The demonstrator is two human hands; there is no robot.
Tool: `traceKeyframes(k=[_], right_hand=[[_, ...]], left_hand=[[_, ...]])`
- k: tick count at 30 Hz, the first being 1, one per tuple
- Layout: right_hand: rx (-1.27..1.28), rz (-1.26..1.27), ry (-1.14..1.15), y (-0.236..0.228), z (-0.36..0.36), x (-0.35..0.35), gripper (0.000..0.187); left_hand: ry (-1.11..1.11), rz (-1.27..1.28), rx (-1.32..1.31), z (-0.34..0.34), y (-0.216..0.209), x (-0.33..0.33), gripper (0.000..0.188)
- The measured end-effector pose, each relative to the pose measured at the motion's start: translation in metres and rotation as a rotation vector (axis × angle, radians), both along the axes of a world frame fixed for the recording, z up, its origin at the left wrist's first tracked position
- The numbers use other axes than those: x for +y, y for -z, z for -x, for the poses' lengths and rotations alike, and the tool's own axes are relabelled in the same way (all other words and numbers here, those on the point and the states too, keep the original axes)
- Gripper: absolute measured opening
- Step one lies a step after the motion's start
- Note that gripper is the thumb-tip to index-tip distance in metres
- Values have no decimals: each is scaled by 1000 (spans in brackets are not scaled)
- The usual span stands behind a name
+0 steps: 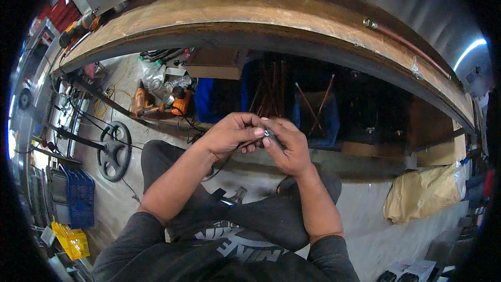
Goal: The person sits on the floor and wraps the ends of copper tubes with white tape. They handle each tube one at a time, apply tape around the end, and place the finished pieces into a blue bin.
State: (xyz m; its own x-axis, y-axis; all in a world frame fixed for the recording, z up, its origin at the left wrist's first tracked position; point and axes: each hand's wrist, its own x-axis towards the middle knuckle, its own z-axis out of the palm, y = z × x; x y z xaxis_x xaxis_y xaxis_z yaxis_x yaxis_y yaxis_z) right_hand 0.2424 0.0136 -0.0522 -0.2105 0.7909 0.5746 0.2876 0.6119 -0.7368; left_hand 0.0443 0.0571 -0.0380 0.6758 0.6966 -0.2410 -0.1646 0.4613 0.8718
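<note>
Metal piece (267, 132), small and shiny, sits between the fingertips of the left hand (235, 134) and right hand (288, 146), near the bench (209, 10). Left thumb and fingers pinch together at one side of it; right thumb and forefinger, slightly parted, close on the other.

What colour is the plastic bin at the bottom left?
The bin is yellow, best seen in the head view.
</note>
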Motion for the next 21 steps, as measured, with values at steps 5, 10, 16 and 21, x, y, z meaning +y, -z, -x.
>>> traceKeyframes(k=[5,10,16,21], right_hand=[[61,54,64,-4,2,-6,38],[97,6,99,-5,6,-7,32],[129,15,124,-14,18,-13,26],[139,-11,177,-12,25,-12,25]], left_hand=[[-108,-215,78,-2,-14,-7,18],[-297,-461,118,-5,-10,-17,19],[-396,-540,202,-4,-15,-25,19],[-348,-488,203,2,-16,-29,18]])
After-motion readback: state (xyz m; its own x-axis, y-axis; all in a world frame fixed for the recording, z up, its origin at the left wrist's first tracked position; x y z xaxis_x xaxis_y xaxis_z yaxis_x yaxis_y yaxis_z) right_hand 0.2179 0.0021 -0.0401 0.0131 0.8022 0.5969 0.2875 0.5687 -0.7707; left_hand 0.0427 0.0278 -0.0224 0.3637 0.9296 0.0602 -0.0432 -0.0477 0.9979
